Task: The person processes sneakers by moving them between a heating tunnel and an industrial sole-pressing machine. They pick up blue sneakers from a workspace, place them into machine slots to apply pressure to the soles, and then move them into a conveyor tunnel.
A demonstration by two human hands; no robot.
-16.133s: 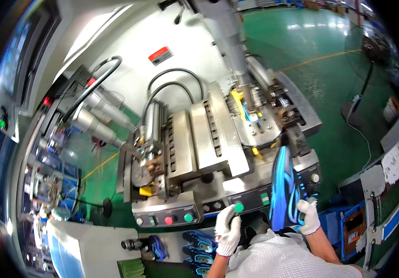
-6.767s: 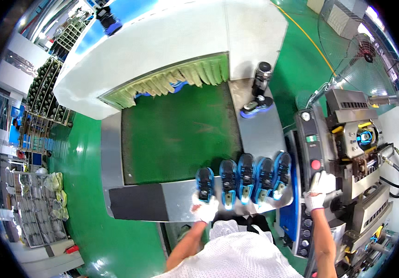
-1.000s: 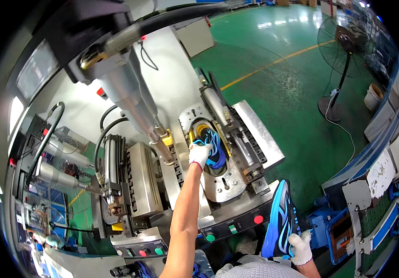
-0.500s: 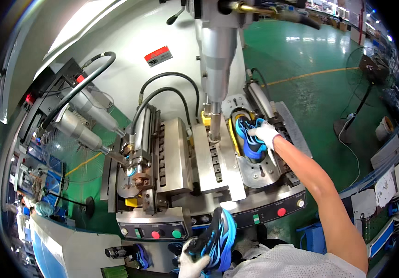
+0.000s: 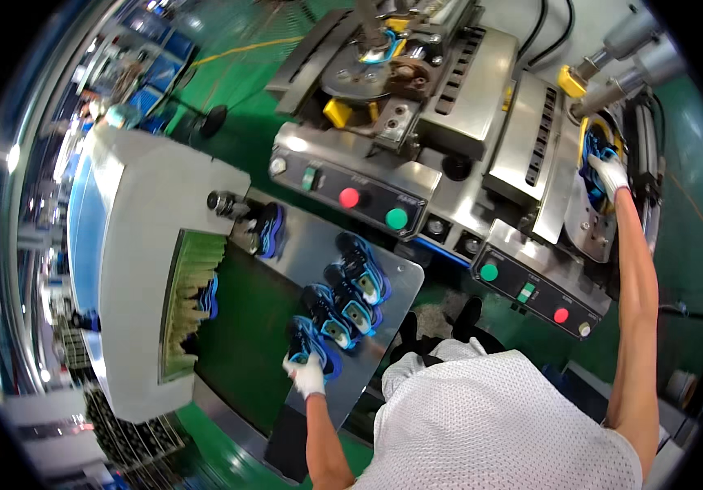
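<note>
My left hand, in a white glove, is closed on the heel end of a black and blue sports shoe. This shoe is at the near end of a row of similar shoes on a metal table. Far to the right, my gloved right hand reaches into the right station of a pressing machine. Its fingers are closed on another black and blue shoe seated there, though the glove hides part of the grip.
A conveyor passes out of a pale housing through a green fringed curtain. One more shoe stands at the table's far end. Control panels with coloured buttons line the machine's front; metal cylinders hang above its right station.
The view has swung left and down toward the table. My left hand has carried its shoe from before the machine to the table row. My right hand stays at the shoe in the machine.
</note>
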